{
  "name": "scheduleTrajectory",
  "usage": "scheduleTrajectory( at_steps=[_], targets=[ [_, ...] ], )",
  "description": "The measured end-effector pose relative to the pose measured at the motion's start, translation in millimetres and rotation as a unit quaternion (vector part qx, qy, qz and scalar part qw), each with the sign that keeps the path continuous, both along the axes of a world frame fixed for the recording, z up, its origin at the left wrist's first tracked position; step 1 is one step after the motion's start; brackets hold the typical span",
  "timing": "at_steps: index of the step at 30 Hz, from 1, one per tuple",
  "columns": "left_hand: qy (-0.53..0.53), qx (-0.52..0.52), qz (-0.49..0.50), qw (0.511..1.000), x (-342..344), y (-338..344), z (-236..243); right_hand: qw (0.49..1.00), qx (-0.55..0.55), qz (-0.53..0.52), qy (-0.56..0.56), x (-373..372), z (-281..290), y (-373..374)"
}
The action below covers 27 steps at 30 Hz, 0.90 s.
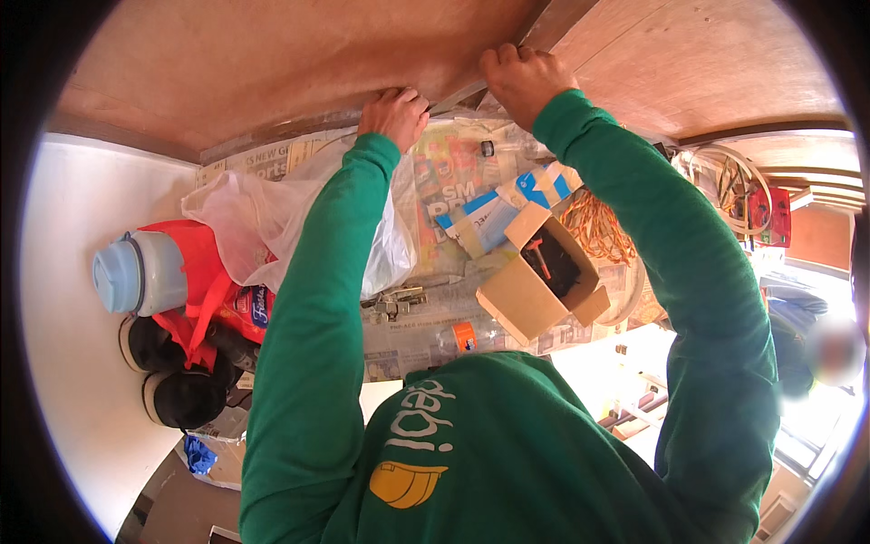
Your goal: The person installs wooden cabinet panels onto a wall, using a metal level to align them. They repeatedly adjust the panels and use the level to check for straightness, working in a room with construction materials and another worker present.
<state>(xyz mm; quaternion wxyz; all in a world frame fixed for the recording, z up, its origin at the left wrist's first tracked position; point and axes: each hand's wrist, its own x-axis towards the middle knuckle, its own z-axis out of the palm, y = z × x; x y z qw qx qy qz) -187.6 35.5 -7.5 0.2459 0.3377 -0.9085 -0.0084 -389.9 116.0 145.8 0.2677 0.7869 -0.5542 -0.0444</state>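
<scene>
Both my arms reach up in green sleeves. My left hand is closed at the lower edge of a brown wooden panel, its fingertips partly hidden. Higher and to the right, my right hand curls its fingers round a dark wooden strip beside a second panel. A newspaper-covered surface lies below my hands. On it, an open cardboard box holds dark small pieces and an orange-handled tool. A metal hinge lies near my left forearm.
At left are a translucent plastic bag, a red bag, a jug with a light blue lid and black shoes. Blue-and-white packaging, orange cord and a small black cap lie around the box. Another person is at far right.
</scene>
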Motion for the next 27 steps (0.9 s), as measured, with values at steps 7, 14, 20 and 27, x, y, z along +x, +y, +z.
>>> scheduleTrajectory(
  at_steps=[7, 14, 20, 27],
  targets=[
    [0.014, -0.033, -0.019, 0.999, 0, -3, -4, 1.000, -0.003, -0.003, -0.002, 3, 3, 2],
    [0.027, -0.055, 0.027, 0.998, -7, 2, -6, 0.999, -0.006, 0.004, -0.035, 1, -2, -4],
    [0.070, -0.020, 0.084, 0.994, 0, 32, -5, 0.999, 0.009, -0.016, -0.041, 2, -2, -2],
    [-0.046, -0.040, 0.118, 0.991, 3, 27, -11, 0.999, 0.021, -0.024, -0.039, 3, 1, 0]
  ],
)
